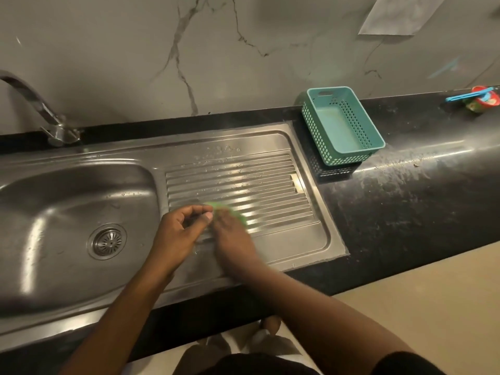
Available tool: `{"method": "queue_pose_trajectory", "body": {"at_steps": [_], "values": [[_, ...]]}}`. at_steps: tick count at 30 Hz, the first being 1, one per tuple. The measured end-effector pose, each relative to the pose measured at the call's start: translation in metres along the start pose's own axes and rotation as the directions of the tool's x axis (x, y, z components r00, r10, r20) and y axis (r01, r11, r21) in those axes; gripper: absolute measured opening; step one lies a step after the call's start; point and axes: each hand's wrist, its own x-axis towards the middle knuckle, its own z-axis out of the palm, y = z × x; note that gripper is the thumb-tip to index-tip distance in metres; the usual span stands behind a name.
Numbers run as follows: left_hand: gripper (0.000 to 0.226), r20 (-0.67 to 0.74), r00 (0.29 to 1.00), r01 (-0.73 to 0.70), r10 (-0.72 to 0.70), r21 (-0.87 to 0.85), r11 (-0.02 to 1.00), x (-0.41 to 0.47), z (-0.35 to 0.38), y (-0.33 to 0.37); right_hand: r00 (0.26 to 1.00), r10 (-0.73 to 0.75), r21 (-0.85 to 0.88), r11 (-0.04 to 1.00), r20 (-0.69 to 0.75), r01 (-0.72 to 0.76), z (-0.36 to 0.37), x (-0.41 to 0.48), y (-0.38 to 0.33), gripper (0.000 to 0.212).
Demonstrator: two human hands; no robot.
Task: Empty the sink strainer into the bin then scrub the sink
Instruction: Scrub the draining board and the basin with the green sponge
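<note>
A steel sink [54,212] fills the left of the view, with its round strainer [107,241] seated in the drain. To its right lies the ribbed drainboard [257,180]. My right hand [232,234] presses a green scrub pad [232,209] onto the near left part of the ribs; the hand is blurred. My left hand [181,228] hovers just left of it, fingers curled loosely with thumb and fingertips close together, holding nothing I can make out. No bin is in view.
A curved tap [40,109] stands at the back left. A teal perforated basket [342,125] sits on the black counter [405,198] right of the drainboard. A red and blue object [481,100] lies at the far right. A marble wall rises behind.
</note>
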Motion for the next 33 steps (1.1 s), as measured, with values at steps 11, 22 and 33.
{"method": "queue_pose_trajectory", "body": {"at_steps": [11,22,33], "values": [[0.017,-0.076,0.996,-0.043,0.043,-0.004,0.999,0.001,-0.031,0.001,0.955,-0.282,-0.135,0.947,0.094,0.293,0.024,-0.014,-0.015,0.066],[0.02,0.001,0.999,-0.045,0.045,0.0,0.999,-0.004,-0.05,-0.012,0.925,0.375,-0.071,0.923,-0.063,-0.379,-0.048,-0.048,0.107,0.072],[0.016,0.006,0.999,-0.038,0.038,-0.006,0.999,-0.009,-0.053,-0.016,0.964,-0.063,0.007,0.998,0.259,0.064,0.062,-0.049,-0.128,0.076]]}}
